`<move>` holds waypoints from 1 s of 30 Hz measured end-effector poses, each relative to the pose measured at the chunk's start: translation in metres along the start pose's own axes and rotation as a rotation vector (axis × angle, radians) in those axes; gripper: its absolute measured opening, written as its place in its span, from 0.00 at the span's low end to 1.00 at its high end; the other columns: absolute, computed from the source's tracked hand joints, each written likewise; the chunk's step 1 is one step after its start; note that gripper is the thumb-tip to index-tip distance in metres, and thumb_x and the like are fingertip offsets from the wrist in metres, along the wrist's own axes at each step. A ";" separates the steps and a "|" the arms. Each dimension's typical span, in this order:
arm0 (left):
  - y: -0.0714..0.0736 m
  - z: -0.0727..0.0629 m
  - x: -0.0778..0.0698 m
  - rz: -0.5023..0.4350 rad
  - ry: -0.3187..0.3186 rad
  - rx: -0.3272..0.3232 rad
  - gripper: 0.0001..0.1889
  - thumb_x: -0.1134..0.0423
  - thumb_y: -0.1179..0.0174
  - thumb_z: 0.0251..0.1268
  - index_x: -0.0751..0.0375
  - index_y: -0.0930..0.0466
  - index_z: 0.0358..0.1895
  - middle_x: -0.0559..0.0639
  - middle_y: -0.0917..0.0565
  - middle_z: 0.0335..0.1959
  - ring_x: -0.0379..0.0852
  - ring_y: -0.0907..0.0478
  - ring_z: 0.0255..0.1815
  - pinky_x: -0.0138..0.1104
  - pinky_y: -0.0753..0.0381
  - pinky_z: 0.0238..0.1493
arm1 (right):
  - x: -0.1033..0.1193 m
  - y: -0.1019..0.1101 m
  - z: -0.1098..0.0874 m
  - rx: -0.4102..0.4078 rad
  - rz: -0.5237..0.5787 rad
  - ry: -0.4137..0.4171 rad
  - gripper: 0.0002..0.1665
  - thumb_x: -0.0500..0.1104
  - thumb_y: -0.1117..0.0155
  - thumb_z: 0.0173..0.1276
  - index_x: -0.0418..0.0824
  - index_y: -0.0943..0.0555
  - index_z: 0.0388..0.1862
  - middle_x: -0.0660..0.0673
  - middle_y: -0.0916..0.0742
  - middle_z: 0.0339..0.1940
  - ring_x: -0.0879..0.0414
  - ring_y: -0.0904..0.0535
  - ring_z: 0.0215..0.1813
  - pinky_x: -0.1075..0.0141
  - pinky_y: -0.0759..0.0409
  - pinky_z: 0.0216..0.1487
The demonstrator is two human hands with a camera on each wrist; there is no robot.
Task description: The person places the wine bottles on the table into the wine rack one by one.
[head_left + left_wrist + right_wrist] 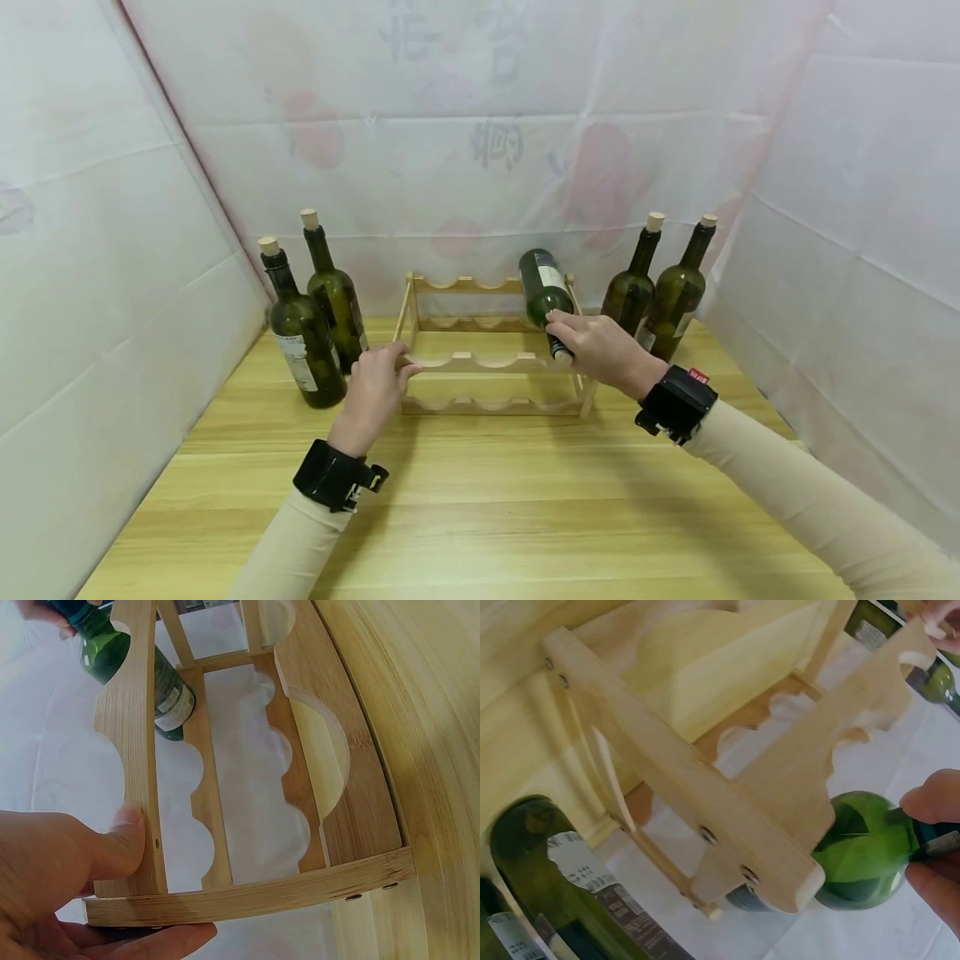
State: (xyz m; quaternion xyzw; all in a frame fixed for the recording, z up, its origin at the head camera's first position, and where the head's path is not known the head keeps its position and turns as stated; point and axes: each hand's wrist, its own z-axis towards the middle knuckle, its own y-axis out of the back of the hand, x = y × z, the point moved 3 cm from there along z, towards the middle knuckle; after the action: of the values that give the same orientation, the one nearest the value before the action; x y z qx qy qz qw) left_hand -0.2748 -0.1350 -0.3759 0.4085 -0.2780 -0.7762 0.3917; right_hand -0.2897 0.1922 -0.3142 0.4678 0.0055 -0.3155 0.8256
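A wooden wine rack (491, 407) with scalloped rails stands on the table. At its front left corner my left hand (372, 387) grips the frame; in the left wrist view the thumb (124, 844) lies against the upper rail and the fingers are under the side piece. My right hand (603, 348) pinches the neck of a green wine bottle (546, 287) at the rack's top right. This bottle lies with its corked end towards me and its base to the back. The right wrist view shows its rounded shoulder (859, 855) beside the rail.
Two corked bottles stand left of the rack, a nearer bottle (306, 354) and a farther bottle (333, 292). Two more, an inner bottle (628, 293) and an outer bottle (678, 300), stand close on the right. White cloth (465, 183) hangs behind and at both sides.
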 end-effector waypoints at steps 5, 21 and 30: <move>0.000 0.001 0.001 -0.003 -0.012 -0.001 0.12 0.62 0.30 0.67 0.67 0.15 0.46 0.62 0.11 0.33 0.55 0.12 0.30 0.39 0.15 0.24 | 0.007 -0.003 -0.008 0.007 -0.030 0.010 0.25 0.21 0.21 0.47 0.29 0.17 0.45 0.31 0.11 0.50 0.42 0.09 0.46 0.61 0.11 0.33; -0.001 0.000 0.002 -0.003 -0.005 0.009 0.12 0.62 0.29 0.67 0.67 0.15 0.45 0.62 0.11 0.33 0.57 0.12 0.31 0.43 0.12 0.28 | 0.026 -0.014 -0.024 -0.051 -0.097 0.055 0.23 0.20 0.23 0.47 0.26 0.15 0.46 0.29 0.10 0.48 0.40 0.10 0.50 0.58 0.10 0.41; 0.000 0.001 0.002 -0.009 -0.006 0.001 0.11 0.62 0.30 0.66 0.67 0.14 0.44 0.62 0.11 0.32 0.55 0.12 0.28 0.40 0.14 0.25 | 0.029 -0.018 -0.029 -0.097 -0.110 0.060 0.23 0.21 0.23 0.47 0.26 0.16 0.46 0.28 0.10 0.48 0.39 0.09 0.49 0.57 0.10 0.41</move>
State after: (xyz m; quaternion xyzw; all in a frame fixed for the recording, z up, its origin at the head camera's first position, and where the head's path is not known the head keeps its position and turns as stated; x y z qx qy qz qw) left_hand -0.2764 -0.1363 -0.3766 0.4076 -0.2779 -0.7790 0.3870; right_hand -0.2679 0.1928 -0.3534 0.4353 0.0712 -0.3458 0.8282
